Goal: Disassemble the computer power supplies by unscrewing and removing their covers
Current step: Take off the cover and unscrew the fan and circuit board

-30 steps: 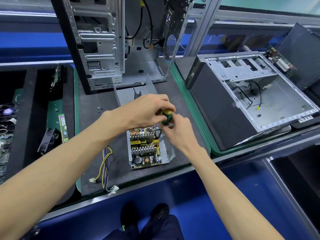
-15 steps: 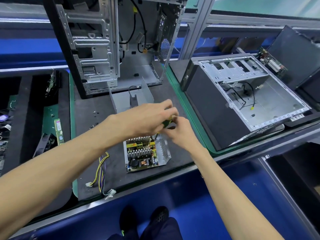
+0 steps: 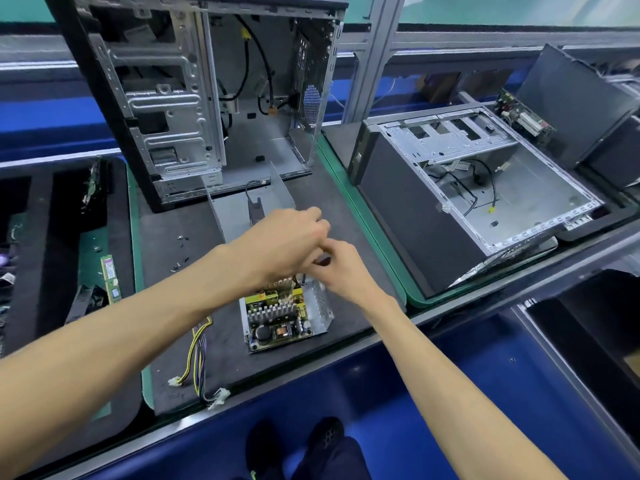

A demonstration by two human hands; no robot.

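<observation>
Both forearms reach out over the opened power supply (image 3: pixel 282 315). The left hand (image 3: pixel 280 242) and right hand (image 3: pixel 341 268) meet above it with fingers curled. Motion blur hides what either grips.

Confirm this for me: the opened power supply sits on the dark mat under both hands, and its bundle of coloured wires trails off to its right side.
Not quite. The head view shows the bundle of coloured wires trailing off the left side of the power supply, not the right. The rest holds: it sits on the dark mat under the left hand and right hand.
</observation>
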